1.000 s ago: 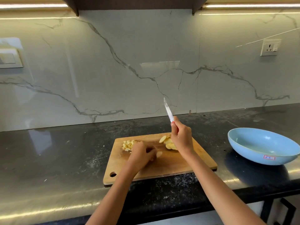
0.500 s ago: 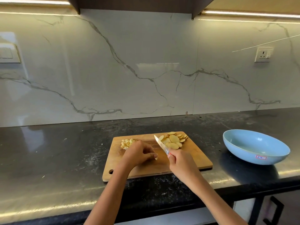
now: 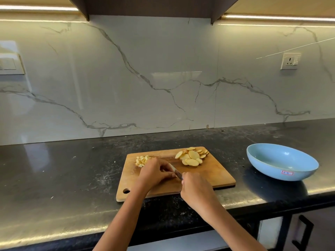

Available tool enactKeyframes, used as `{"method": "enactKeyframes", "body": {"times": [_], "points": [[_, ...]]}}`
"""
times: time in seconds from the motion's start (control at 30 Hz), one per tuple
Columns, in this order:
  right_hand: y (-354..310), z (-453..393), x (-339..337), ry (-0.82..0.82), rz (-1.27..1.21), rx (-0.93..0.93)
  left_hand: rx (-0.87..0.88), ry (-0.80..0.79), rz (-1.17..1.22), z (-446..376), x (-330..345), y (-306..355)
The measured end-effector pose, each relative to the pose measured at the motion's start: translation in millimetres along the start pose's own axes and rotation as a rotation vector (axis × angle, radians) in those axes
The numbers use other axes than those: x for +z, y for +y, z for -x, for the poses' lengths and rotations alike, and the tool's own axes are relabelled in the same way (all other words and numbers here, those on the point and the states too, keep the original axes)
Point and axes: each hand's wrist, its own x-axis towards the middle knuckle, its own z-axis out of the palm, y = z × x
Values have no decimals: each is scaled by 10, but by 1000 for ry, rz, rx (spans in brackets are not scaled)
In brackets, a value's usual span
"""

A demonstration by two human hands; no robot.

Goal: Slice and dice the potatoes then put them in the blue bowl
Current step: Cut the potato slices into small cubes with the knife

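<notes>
A wooden cutting board [image 3: 213, 176] lies on the black counter. A pile of round potato slices [image 3: 192, 156] sits at its far right, and a small heap of diced potato [image 3: 142, 160] at its far left. My left hand [image 3: 154, 173] is curled over a slice on the board's middle; the slice itself is hidden under the fingers. My right hand [image 3: 196, 191] grips a knife [image 3: 175, 172] whose blade lies low against the left fingers. The blue bowl [image 3: 281, 162] stands to the right of the board with nothing in it.
The black stone counter [image 3: 72, 174] runs the full width, with a marble backsplash behind. A wall socket [image 3: 290, 61] is at the upper right, a switch plate [image 3: 10, 64] at the far left. Cabinet doors with a black handle [image 3: 304, 232] lie below the counter edge.
My right hand brought the knife down from pointing up in the air to the board, beside my left fingers. The left hand stayed on the slice.
</notes>
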Motion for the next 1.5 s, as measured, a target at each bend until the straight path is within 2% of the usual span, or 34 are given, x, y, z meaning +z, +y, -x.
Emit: {"method": "enactKeyframes", "body": {"times": [0.37,0.67,0.83,0.93,1.07,1.33,1.5], "points": [[-150,73,-78,-45,137,-62,14,-19,49,-15,-18,-13],[-12,405,-195,-65,131,-64,19,10,1,-25,-1,-34],[159,268,-299,-4,36,-27,-27,27,140,-3,-22,-33],[210,201,-340,48,15,-21,-37,59,110,3,20,-7],[266,126,-265,57,-5,1,13,87,80,20,94,35],[326,90,-151,88,15,-7,118,2,126,-21,87,70],[302,115,-139,76,118,20,145,58,116,-25,110,55]]}}
